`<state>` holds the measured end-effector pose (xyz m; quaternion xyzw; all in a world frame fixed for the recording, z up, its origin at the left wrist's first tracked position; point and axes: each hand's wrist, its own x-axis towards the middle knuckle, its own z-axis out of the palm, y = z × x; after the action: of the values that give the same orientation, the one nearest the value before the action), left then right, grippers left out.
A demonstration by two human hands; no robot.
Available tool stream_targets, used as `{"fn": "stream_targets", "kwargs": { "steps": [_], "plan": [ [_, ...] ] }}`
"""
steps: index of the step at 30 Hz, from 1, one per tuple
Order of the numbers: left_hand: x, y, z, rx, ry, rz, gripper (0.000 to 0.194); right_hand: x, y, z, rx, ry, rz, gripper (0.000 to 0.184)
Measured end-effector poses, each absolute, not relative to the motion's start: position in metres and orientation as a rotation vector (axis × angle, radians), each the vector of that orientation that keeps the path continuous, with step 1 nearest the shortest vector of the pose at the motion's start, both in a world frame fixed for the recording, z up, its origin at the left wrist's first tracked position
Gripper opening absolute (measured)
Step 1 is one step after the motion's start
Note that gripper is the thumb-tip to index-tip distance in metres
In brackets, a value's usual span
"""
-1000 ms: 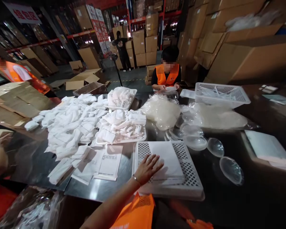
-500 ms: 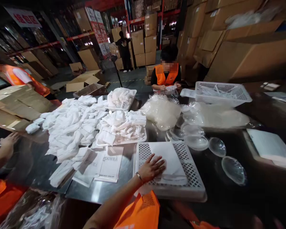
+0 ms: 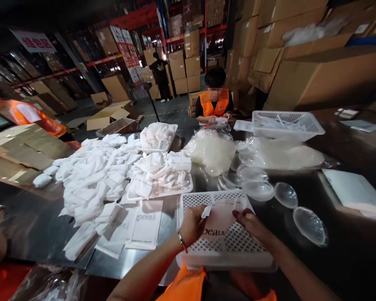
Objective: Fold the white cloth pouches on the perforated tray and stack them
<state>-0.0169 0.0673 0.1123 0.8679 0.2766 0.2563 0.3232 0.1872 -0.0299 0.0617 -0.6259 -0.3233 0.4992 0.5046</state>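
The left forearm reached up from the lower edge and the right forearm came in from the lower right, both angled inward, so that the left hand (image 3: 192, 225) and the right hand (image 3: 253, 225) faced each other across an upturned lattice-bottomed plastic crate (image 3: 232, 260). The left fingers were curled in a pinch on a crumpled edge of one printed white bag (image 3: 221, 215), and the right thumb and fingers gripped its opposite side. The bag was spread between them over the crate; whether it touched the lattice could not be told. A single bracelet (image 3: 181, 239) circled the left wrist. To the left lay two flat printed pouches (image 3: 146, 223), and behind them a front tray (image 3: 161, 195) and a rear tray (image 3: 175, 130), two in all, both heaped with folded white packets (image 3: 158, 173), beside a loose pile (image 3: 90, 171) too jumbled to count. To the right, two clear oval discs (image 3: 286, 195) lay apart from an overlapping, uncountable group, near two clear plastic bags (image 3: 209, 150). One perforated basket (image 3: 290, 133) stood beyond, and one co-worker in an orange vest (image 3: 213, 102) sat across the table (image 3: 301, 271).
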Motion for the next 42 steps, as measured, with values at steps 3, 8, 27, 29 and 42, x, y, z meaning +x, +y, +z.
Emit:
{"fn": "stream_targets", "kwargs": {
  "steps": [3, 8, 27, 29, 42],
  "plan": [
    [-0.024, 0.08, 0.107, 2.235, 0.561, 0.719, 0.03, 0.195, -0.017, 0.08, -1.501, -1.051, 1.132, 0.073],
    [-0.04, 0.1, 0.067, 2.334, 0.094, 0.454, 0.038, 0.217, -0.019, 0.058, -1.288, -1.788, 0.828, 0.052],
    [-0.059, 0.037, 0.014, 1.911, 0.725, 0.679, 0.05, 0.168, -0.095, -0.006, -1.522, -1.462, 0.414, 0.032],
    [-0.053, 0.025, 0.006, 1.827, 1.018, 0.771, 0.056, 0.153, -0.098, -0.013, -1.657, -1.254, 0.314, 0.037],
    [-0.024, 0.039, -0.018, 2.099, 1.442, 0.513, 0.041, 0.15, -0.067, -0.02, -2.302, -1.035, 0.1, 0.071]
  ]
}}
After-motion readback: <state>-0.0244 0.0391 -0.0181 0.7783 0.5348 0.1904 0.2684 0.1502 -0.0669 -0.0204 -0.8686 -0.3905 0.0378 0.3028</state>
